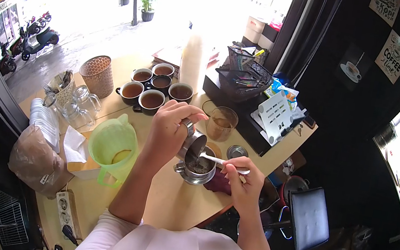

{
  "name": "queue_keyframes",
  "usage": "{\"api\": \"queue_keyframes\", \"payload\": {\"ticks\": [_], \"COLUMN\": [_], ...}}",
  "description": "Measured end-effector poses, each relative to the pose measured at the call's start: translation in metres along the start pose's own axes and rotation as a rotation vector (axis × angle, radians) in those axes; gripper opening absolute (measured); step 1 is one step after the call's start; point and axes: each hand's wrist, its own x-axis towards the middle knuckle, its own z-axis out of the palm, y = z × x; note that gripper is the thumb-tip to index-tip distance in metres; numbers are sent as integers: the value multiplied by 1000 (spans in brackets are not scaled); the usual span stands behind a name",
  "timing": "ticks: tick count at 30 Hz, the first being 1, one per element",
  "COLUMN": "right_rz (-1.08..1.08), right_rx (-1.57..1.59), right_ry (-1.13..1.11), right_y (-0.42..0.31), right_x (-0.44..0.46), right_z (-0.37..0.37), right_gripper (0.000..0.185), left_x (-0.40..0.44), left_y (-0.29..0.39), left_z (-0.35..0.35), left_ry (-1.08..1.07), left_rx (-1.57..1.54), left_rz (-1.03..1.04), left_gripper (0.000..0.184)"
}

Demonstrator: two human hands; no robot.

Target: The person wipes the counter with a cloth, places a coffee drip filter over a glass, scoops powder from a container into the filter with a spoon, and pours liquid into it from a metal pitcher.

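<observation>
My left hand (174, 123) is closed around a metal cup (189, 145), tilted so that its mouth faces down to the right. Just below is a second metal cup (194, 178) with a side handle, holding dark grounds (198, 166). My right hand (243, 182) pinches a white spoon (230, 165), whose tip reaches to the mouths of the two cups. Behind them stands a clear glass (222, 123) with brown contents. A round metal lid (237, 152) lies to the right, and a dark purple cloth (220, 183) is beside the lower cup.
Several dark cups (152, 100) of brown liquid stand beyond my left hand. To the left are a green pitcher (112, 139), glass mugs (79, 109) and a woven basket (97, 74). A tall white bottle (193, 62) and a black basket (242, 81) stand at the back.
</observation>
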Motion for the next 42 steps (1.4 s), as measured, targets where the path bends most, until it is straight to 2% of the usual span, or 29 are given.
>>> {"api": "queue_keyframes", "payload": {"ticks": [2, 8, 20, 23, 29, 31, 35, 38, 42], "right_rz": [15, -23, 4, -51, -43, -20, -41, -43, 0], "right_rx": [90, -62, -41, -22, -109, -22, -40, -95, 39], "right_ry": [-3, -14, -9, 59, -42, 30, 52, -32, 44], "right_y": [1, -1, -1, 4, 0, 1, 3, -1, 3], "right_x": [-1, 0, -3, -3, -2, -4, -3, -3, -5], "right_z": [-1, 1, 0, -2, -1, 0, 2, 1, 1], "right_gripper": [7, 8, 9, 8, 8, 8, 9, 9, 9], "left_x": [0, 1, 1, 0, 0, 0, 0, 1, 1], "left_y": [3, 5, 4, -1, 1, 1, 1, 2, 3], "left_z": [-1, 0, -1, 0, -1, -2, -2, -2, -3], "left_ry": [-16, -34, -9, 17, 21, 14, 30, 33, 33], "left_rx": [7, 34, 64, 57, 69, 84, 130, 144, 149], "left_rz": [10, 49, 69, 51, 53, 62, 93, 99, 90], "left_gripper": [10, 9, 10, 11, 12, 12, 18, 23, 24]}}
